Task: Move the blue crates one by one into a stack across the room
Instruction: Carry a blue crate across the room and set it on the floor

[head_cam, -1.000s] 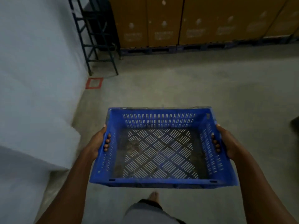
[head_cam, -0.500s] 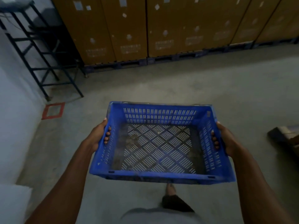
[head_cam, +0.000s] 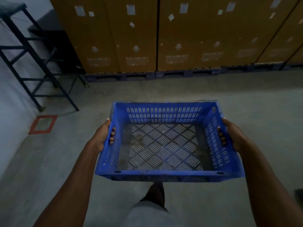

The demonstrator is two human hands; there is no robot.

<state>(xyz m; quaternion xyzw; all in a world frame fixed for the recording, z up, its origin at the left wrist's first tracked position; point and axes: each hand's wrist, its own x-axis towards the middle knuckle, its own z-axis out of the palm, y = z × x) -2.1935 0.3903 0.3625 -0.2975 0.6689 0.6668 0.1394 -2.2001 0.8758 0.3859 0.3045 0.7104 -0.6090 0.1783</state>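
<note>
Gripping a blue crate [head_cam: 165, 145] by its side handles, left hand [head_cam: 102, 135] and right hand [head_cam: 233, 135] held it above grey concrete floor [head_cam: 164, 90], facing brown cartons [head_cam: 137, 35] on pallets [head_cam: 121, 77], dark rack [head_cam: 31, 63] at left.

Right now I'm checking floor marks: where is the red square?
Head view, far left: the red square lies on the floor by the wall, below the rack.

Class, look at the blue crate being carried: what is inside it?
The blue crate holds no goods: only its slotted floor with some dirt patches, plus fingertips of both hands poking through the side handles. Its underside is hidden.
</note>
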